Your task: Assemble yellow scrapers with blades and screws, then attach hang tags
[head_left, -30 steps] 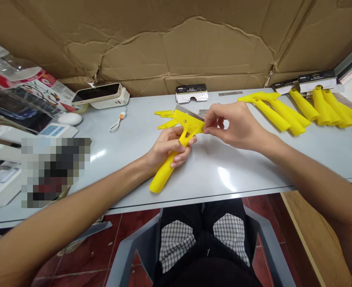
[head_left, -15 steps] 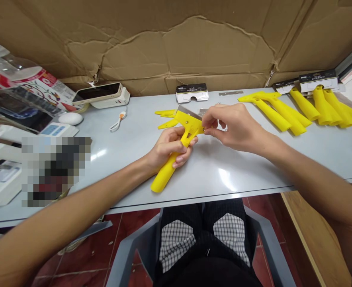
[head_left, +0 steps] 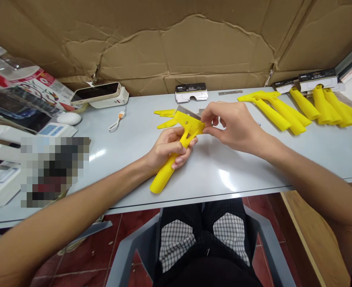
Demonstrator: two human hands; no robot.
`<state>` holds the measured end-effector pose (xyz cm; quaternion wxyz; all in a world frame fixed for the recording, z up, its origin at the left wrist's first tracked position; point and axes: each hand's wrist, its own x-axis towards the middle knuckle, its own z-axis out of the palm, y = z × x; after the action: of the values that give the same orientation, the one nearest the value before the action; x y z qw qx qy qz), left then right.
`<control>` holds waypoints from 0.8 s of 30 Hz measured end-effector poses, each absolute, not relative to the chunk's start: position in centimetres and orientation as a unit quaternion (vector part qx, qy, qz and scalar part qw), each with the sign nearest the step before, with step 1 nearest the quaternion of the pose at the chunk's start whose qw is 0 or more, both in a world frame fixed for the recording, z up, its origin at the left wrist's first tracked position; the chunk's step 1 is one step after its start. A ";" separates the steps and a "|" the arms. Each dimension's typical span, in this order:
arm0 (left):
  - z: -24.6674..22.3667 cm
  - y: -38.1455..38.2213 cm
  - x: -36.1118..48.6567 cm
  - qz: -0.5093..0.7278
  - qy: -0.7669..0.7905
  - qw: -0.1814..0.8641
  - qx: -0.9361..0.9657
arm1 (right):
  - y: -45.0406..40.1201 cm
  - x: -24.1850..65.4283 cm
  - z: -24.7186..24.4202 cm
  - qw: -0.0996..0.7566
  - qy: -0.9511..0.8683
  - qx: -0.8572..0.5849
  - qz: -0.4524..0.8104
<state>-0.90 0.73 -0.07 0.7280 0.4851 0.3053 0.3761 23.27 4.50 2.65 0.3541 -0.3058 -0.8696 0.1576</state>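
A cardboard sheet [head_left: 176,48] stands beyond both hands, and the table [head_left: 259,171] spreads beneath them. Far to the left of the left hand leans a plastic bottle [head_left: 38,85] with a red-and-white label. Beyond and to the right of the right hand lie several yellow handles [head_left: 304,104]. The left hand [head_left: 165,149] is wrapped round the handle of a yellow scraper [head_left: 190,126], tilted with its head away from the person. The right hand [head_left: 232,123] pinches the right end of that head between thumb and finger; whether a smaller part sits between the fingertips is hidden. A phone [head_left: 96,92] lies beyond the left hand, well to its left. Straight beyond the left hand is a black-and-white box [head_left: 190,95]; nearer to it, yellow pointed pieces [head_left: 167,122] lie just past the knuckles. A metal strip [head_left: 230,93] lies beyond the right hand. Smallest is a screw [head_left: 186,122] in the scraper head, past the left fingertips.
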 end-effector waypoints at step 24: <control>0.5 1.2 -1.3 0.374 0.358 0.692 0.502 | 5.5 23.4 2.6 0.305 -0.719 -0.360 0.510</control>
<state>-1.29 1.20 0.50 0.6923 0.5024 0.3585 0.3739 23.38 5.52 2.64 0.3050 -0.3600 -0.7194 0.5096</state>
